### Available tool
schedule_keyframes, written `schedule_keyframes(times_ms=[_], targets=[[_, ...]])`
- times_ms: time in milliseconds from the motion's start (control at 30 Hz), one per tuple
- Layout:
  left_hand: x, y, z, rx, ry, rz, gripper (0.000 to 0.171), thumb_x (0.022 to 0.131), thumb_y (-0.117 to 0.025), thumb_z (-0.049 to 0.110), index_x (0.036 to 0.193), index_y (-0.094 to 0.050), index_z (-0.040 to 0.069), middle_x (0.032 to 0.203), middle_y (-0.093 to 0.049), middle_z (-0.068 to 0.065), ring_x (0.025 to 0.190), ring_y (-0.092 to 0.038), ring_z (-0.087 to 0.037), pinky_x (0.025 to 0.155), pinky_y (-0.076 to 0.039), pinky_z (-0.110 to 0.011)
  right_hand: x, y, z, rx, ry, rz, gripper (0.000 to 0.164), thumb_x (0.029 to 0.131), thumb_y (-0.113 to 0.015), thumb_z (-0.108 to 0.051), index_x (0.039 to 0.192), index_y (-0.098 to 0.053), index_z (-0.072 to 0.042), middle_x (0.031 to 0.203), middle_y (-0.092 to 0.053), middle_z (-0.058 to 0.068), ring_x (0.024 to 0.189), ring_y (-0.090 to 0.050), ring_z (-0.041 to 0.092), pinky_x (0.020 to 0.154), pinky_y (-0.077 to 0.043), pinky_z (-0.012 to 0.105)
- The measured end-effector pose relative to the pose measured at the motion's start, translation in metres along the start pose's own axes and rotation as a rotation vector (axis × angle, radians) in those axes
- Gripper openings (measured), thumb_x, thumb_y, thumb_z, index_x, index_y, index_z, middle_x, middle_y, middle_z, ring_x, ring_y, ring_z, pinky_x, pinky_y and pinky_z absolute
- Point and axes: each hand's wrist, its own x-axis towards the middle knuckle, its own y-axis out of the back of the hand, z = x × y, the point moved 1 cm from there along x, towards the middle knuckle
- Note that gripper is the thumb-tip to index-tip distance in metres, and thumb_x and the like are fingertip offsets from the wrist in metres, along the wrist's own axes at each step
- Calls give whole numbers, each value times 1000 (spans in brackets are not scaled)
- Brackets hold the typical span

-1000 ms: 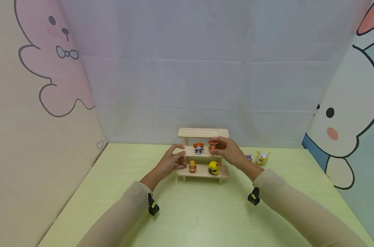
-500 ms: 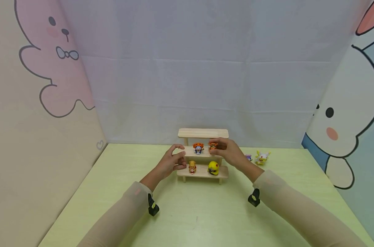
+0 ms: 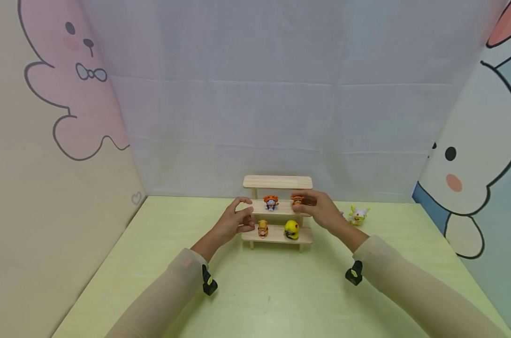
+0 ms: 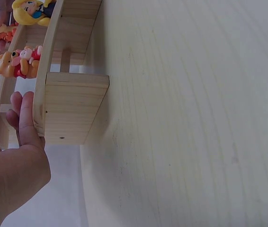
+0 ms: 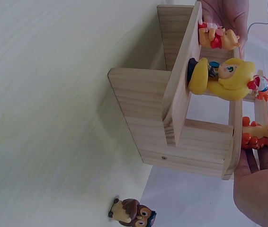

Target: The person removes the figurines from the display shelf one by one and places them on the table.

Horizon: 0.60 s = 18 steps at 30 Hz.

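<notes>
We see the right hand (image 3: 320, 210) pinching the tiger (image 5: 257, 135) between thumb and fingers at the right end of the middle board (image 3: 284, 207) of a three-tier wooden shelf (image 4: 75, 104). The tiger's feet are at the board, though we cannot tell whether its weight rests there. The left hand (image 3: 230, 223), well apart from the right, grips the shelf's left end: thumb and index finger meet the end of the middle board, and other fingers lie against the bottom board (image 3: 276, 234). To the tiger's left, on the same board, we find an orange-hatted figure (image 3: 270, 203), upright and touched by neither hand. On the bottom board, the bear (image 4: 5, 65), with a small pink figure (image 4: 26, 56) against it, stands near the left hand, and the yellow-haired figure (image 5: 240, 87) stands toward the right end. The top board (image 3: 278, 181) sits behind and above them all. Under the shelf we see a pale tabletop (image 3: 255, 295); on it, beyond the right forearm, is a white-and-yellow figure (image 3: 358, 216). The right wrist view shows us an owl (image 5: 133, 213) on the tabletop, near the shelf's right side. Behind everything hangs a whitish sheet (image 3: 255, 103).
</notes>
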Motion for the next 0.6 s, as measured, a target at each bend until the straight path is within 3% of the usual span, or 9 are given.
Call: schedule_keyframes(times_ms=[167,300,467,600], targets=[[1,0,0,5,-2,5,23,108,-58,22,130,-51,18,81,-60,-8,71,-68,-18,71,-64,-33,-5,7,4,12,10,-7,44,98,-72,-12,140,-61,-4,129,-67,18,111,-70,28,91,-59,33],[1,0,0,2,-3,1,23,108,-57,21,130,-51,18,81,-60,-8,71,-68,-18,71,-64,-33,-8,11,5,23,23,-1,42,98,-72,-12,138,-63,-4,133,-66,18,114,-69,31,78,-57,27],[0,0,0,-2,-5,-6,25,108,-57,21,132,-50,16,81,-60,-8,71,-68,-18,73,-64,-34,-10,15,8,27,36,7,41,97,-73,-12,137,-64,-3,137,-65,18,116,-67,32,80,-58,26],[1,0,-1,7,-7,-7,26,108,-57,21,133,-49,16,80,-60,-7,71,-68,-18,73,-64,-34,-14,19,11,24,14,17,44,98,-73,-14,139,-62,-3,129,-68,20,100,-68,28,59,-50,28]])
